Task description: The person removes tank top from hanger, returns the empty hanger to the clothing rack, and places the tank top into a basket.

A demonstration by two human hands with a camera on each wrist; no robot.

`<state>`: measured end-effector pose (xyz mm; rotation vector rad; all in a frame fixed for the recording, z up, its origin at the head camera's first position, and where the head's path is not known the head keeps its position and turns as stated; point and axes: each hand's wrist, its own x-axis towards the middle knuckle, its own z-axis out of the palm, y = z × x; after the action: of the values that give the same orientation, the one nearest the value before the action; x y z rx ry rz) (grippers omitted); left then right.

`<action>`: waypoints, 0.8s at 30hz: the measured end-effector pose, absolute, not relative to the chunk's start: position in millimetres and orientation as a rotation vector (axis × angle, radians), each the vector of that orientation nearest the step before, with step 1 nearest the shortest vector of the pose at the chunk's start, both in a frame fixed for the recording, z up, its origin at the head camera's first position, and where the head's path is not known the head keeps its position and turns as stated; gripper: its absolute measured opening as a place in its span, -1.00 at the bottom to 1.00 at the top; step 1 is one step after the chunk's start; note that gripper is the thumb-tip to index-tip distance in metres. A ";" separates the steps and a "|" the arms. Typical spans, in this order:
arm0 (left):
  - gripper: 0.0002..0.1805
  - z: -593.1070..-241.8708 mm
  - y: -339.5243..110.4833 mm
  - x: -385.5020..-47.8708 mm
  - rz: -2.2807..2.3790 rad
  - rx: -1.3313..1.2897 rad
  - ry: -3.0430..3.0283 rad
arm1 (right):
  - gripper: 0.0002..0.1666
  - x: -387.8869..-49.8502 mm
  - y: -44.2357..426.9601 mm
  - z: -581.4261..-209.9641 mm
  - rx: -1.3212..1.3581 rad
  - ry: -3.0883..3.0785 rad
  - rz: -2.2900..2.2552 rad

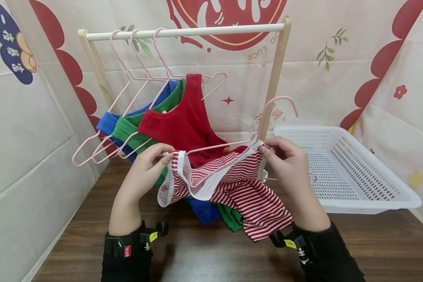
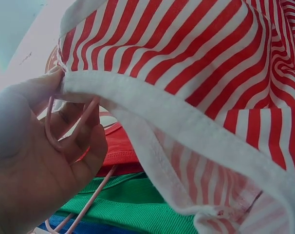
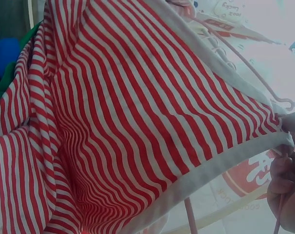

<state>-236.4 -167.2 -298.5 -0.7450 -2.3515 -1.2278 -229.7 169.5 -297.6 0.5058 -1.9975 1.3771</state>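
Left hand (image 1: pixel 146 166) points toward 1 o'clock, right hand (image 1: pixel 289 160) toward 11. Both hands' fingers are curled closed, pinching the white-trimmed striped top (image 1: pixel 255 199) stretched between them, its body drooping toward 5 o'clock. Left fingers also enclose 1 pink hanger's (image 1: pixel 218 147) end. White basket (image 1: pixel 371 205): 3 o'clock.

Red-and-white striped top (image 1: pixel 264 207), white trim (image 1: pixel 205 192); red top (image 1: pixel 181 127), green top (image 1: pixel 125 131), blue top (image 1: pixel 107 122); pink hangers (image 1: pixel 285 97); white basket (image 1: pixel 366 205)
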 end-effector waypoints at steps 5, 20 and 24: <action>-0.76 -297.8 -168.5 -236.2 -1.248 -0.677 -2.358 | -0.87 -231.0 171.6 -296.4 0.471 -1.986 1.405; -0.70 -300.4 -175.9 -239.6 -1.327 -0.524 -2.327 | -0.87 -233.3 181.2 -294.2 0.450 -1.917 1.472; -0.68 -300.5 -176.2 -241.3 -1.393 -0.455 -2.325 | -0.87 -234.7 182.3 -293.6 0.440 -1.910 1.454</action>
<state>-241.3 -176.2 -300.5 -0.4548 -2.3248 -1.3927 -234.7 182.3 -293.6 0.4403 -1.9104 1.4540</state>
